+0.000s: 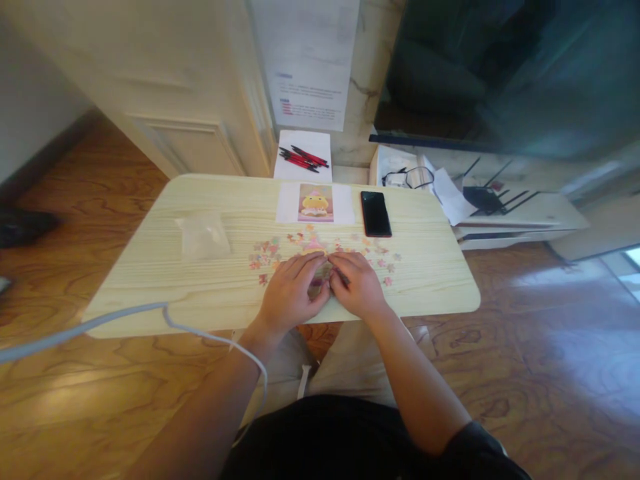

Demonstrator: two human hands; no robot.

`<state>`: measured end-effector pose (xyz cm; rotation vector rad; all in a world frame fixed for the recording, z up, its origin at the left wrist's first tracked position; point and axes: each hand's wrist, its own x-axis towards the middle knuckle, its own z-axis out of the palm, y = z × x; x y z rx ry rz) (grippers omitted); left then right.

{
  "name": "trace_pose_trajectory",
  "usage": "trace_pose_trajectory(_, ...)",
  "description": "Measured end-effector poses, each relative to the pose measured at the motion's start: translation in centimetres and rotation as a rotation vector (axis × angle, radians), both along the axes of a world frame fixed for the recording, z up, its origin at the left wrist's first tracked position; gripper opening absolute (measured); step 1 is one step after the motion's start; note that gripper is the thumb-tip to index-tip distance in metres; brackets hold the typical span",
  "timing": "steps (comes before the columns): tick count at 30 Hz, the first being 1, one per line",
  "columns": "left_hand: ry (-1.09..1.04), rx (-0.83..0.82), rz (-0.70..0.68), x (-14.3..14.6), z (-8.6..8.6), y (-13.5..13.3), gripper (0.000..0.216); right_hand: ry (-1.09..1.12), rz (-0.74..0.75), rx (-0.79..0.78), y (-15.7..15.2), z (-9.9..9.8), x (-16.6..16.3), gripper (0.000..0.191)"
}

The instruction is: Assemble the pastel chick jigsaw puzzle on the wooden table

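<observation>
A partly joined jigsaw puzzle (314, 247), pink and yellow at its top, lies flat on the table, mostly covered by my hands. My left hand (294, 291) curls around its left side, fingers bent over it and thumb pointing inward. From the right, my right hand (358, 285) closes in with bent fingers and thumb, and its fingertips meet those of my left hand over the puzzle. Any single piece between the fingertips is too small to make out. Loose puzzle pieces (265, 255) are scattered left of the hands, with more pieces (383, 262) to the right.
Behind the puzzle lies a printed sheet with a yellow cartoon picture (316, 203). A phone (376, 214) is right of it, a clear plastic bag (204, 237) left. Red pens (304, 159) rest beyond the table (430, 280). A pale cable (125, 312) crosses the front left edge.
</observation>
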<state>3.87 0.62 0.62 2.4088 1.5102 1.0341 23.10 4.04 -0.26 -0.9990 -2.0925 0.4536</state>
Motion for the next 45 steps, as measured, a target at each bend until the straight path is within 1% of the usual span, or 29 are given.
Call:
trace_pose_trajectory(21,0.026,0.002,0.011,0.04,-0.04,0.04,0.051,0.000,-0.008,-0.003,0.03,-0.01,0.06,0.041)
trace_pose_trajectory(26,0.012,-0.009,0.015,0.07,-0.09,-0.03,0.053,0.015,-0.002,-0.001,0.01,0.04,0.07,0.041)
trace_pose_trajectory(33,-0.037,-0.001,0.055,-0.10,-0.18,-0.04,0.057,0.027,-0.008,-0.003,-0.05,0.11,0.04,0.042)
trace_pose_trajectory(45,-0.023,0.002,0.057,-0.13,-0.14,-0.09,0.060,0.026,-0.009,0.002,-0.06,0.11,0.06,0.039)
